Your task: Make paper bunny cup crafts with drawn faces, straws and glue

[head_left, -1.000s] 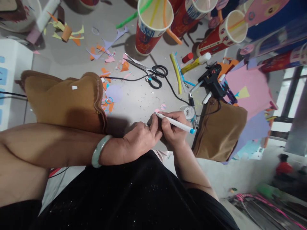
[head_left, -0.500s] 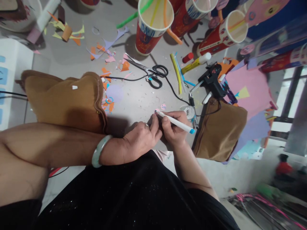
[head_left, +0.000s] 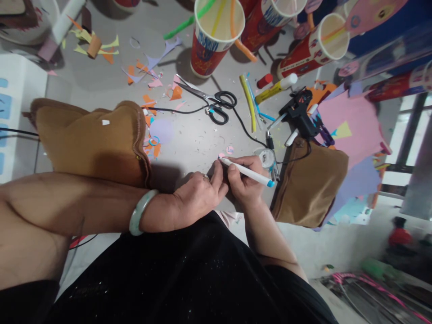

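Observation:
My right hand [head_left: 247,180] grips a white marker [head_left: 249,172] with a blue end. Its tip touches a small pink paper circle [head_left: 221,155] on the table. Beside it, my left hand [head_left: 201,194] has its fingers bent and pressed together, with the fingertips at the circle's near edge, pinning it down; part of the circle is hidden there. A second pink paper circle [head_left: 230,150] with dark writing lies just beyond. To the right of my right hand sits a roll of clear tape [head_left: 266,158].
Scissors [head_left: 211,99] and paper scraps lie farther back, near a paper cup [head_left: 216,40]. A black glue gun [head_left: 299,112] rests at the right, its cord crossing the table. Brown pouches flank my hands, one left [head_left: 91,139], one right [head_left: 312,184]. Coloured paper [head_left: 351,117] is piled at right.

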Available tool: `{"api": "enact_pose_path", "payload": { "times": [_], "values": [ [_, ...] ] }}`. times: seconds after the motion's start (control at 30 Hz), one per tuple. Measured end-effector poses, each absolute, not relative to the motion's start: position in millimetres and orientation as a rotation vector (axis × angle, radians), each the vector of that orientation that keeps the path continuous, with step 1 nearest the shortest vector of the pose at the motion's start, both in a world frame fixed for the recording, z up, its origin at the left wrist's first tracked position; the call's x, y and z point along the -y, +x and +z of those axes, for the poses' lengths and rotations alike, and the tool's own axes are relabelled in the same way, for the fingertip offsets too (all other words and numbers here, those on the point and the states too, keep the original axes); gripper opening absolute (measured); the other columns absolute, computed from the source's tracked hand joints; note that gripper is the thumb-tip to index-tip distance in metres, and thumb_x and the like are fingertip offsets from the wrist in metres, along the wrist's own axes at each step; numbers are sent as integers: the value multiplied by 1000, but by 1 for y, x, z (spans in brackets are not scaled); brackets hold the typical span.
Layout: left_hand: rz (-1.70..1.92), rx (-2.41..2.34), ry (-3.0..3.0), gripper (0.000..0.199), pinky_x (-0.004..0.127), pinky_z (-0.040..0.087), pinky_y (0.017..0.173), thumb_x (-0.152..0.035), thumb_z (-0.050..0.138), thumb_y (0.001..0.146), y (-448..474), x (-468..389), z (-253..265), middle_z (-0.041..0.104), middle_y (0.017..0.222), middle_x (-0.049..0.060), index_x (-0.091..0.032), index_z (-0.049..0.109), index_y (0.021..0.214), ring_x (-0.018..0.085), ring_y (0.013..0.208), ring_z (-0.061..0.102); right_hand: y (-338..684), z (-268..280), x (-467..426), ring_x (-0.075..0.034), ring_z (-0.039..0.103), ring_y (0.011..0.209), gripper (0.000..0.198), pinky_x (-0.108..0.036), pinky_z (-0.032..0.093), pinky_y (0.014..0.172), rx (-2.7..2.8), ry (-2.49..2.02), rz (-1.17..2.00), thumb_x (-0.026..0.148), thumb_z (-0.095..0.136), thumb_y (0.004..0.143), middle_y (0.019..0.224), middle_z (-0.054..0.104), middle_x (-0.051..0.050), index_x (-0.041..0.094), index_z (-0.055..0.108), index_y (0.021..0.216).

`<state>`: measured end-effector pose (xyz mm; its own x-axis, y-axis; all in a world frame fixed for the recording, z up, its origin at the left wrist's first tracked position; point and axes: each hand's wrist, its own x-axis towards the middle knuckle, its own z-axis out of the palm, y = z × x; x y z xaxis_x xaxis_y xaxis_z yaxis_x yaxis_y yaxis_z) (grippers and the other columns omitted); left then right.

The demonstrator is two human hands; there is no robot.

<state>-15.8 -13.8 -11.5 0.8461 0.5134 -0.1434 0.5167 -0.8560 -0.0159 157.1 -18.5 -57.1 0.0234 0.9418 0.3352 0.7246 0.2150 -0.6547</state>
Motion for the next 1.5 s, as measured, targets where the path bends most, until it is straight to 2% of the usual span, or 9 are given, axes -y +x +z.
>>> {"api": "enact_pose_path", "payload": {
  "times": [0.47, 0.83, 1.27, 1.5],
  "values": [
    [-220, -841, 2965, 49, 31, 54, 59, -7, 37, 102, -15, 15, -14, 58, 147, 32, -9, 60, 146, 19, 67, 75, 160, -63, 19, -22, 82, 80, 5, -34, 66, 62, 1727, -1490, 440, 30, 60, 94, 87, 80, -1, 25, 61, 94],
    [-220, -849, 2950, 48, 31, 54, 60, -8, 39, 103, -16, 15, -13, 58, 148, 31, -9, 59, 146, 18, 70, 75, 159, -64, 19, -22, 82, 79, 2, -33, 66, 60, 1726, -1462, 421, 28, 61, 94, 84, 79, 0, 26, 61, 93],
    [-239, -849, 2934, 50, 32, 54, 61, -7, 38, 102, -16, 15, -12, 56, 149, 32, -8, 57, 147, 19, 71, 75, 158, -60, 20, -22, 82, 82, 3, -35, 67, 65, 1705, -1525, 473, 27, 60, 93, 85, 80, -1, 24, 60, 92],
    [-218, -846, 2981, 50, 31, 54, 60, -7, 36, 102, -16, 15, -13, 58, 148, 32, -7, 58, 147, 18, 68, 74, 157, -60, 19, -22, 82, 80, 2, -34, 67, 62, 1701, -1499, 454, 26, 61, 92, 83, 79, 1, 25, 59, 91]
  ]
}}
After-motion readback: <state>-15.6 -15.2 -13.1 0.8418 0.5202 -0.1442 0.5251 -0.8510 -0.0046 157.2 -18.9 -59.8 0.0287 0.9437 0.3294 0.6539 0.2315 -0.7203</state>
